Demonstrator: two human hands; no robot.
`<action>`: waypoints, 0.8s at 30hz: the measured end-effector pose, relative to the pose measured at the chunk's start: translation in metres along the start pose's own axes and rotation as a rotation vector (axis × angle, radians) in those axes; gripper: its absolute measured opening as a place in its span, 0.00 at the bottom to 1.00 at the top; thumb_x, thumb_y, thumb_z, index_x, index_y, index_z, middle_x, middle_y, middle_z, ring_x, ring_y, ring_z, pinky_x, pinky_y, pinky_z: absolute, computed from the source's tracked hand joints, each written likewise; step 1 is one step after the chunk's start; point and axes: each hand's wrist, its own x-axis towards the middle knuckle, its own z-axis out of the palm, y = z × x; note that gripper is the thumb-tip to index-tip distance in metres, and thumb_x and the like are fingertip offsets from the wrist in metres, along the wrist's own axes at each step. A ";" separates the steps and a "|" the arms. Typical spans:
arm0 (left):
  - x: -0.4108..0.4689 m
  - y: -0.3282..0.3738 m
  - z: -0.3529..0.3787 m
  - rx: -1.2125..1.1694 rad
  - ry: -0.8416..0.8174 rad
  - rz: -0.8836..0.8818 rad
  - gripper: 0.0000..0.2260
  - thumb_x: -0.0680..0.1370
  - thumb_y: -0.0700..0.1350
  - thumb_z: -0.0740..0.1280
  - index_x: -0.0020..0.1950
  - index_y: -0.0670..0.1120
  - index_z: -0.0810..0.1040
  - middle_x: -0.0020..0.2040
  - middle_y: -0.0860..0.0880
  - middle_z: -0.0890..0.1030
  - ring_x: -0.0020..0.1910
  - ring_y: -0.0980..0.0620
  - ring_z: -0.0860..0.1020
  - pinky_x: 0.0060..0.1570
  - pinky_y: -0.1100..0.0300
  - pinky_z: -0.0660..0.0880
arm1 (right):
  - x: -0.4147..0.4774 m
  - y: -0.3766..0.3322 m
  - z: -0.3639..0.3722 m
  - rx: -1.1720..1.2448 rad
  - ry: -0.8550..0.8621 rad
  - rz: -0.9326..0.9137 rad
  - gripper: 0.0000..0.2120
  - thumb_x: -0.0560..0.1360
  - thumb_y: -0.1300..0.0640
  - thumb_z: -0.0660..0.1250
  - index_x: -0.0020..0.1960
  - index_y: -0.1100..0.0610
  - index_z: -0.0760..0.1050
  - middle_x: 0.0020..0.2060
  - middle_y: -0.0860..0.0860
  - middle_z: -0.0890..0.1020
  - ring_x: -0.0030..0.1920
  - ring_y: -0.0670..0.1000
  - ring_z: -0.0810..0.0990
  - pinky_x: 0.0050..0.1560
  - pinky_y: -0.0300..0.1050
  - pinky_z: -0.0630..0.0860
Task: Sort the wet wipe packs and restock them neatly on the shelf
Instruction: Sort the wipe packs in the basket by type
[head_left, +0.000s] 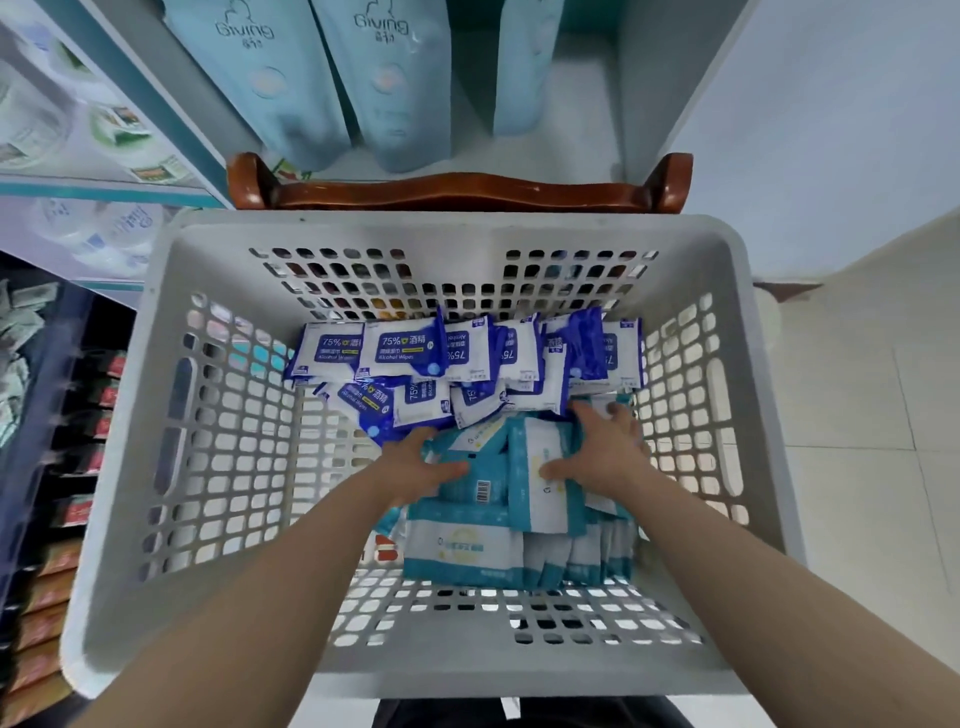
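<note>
Left hand (422, 467) and right hand (605, 447) clasp a loose bunch of teal wipe packs (462, 545), near-right corner of basket (363, 673); blue packs (402, 348) along far wall. Risk: slick middle packs slip out on lifting.

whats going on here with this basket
A person reaches into a white basket with both hands. The left hand and right hand grip a bundle of teal packs at the near end, thumbs across its front. The blue alcohol wipe packs lie heaped at the far end, so the two kinds sit in separate groups. Light blue bags stand on a shelf beyond.
</note>
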 end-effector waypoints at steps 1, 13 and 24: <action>0.000 -0.001 0.001 0.024 -0.022 0.021 0.34 0.73 0.60 0.69 0.75 0.53 0.61 0.74 0.45 0.60 0.66 0.47 0.68 0.63 0.55 0.70 | 0.001 0.001 0.000 0.012 -0.022 0.033 0.49 0.64 0.42 0.76 0.76 0.43 0.52 0.76 0.59 0.47 0.76 0.62 0.48 0.74 0.60 0.53; 0.007 0.000 0.007 0.433 -0.111 0.189 0.29 0.76 0.62 0.63 0.75 0.60 0.60 0.79 0.48 0.48 0.77 0.42 0.51 0.74 0.46 0.54 | -0.015 -0.018 -0.007 -0.229 -0.312 -0.126 0.33 0.74 0.41 0.67 0.75 0.48 0.60 0.73 0.54 0.64 0.72 0.56 0.63 0.70 0.49 0.64; 0.013 0.015 0.021 0.431 -0.105 0.230 0.30 0.77 0.63 0.60 0.77 0.61 0.54 0.79 0.50 0.53 0.76 0.41 0.49 0.74 0.43 0.52 | 0.004 -0.006 0.003 -0.076 -0.155 -0.093 0.31 0.74 0.47 0.67 0.74 0.42 0.60 0.73 0.59 0.53 0.74 0.63 0.51 0.73 0.55 0.55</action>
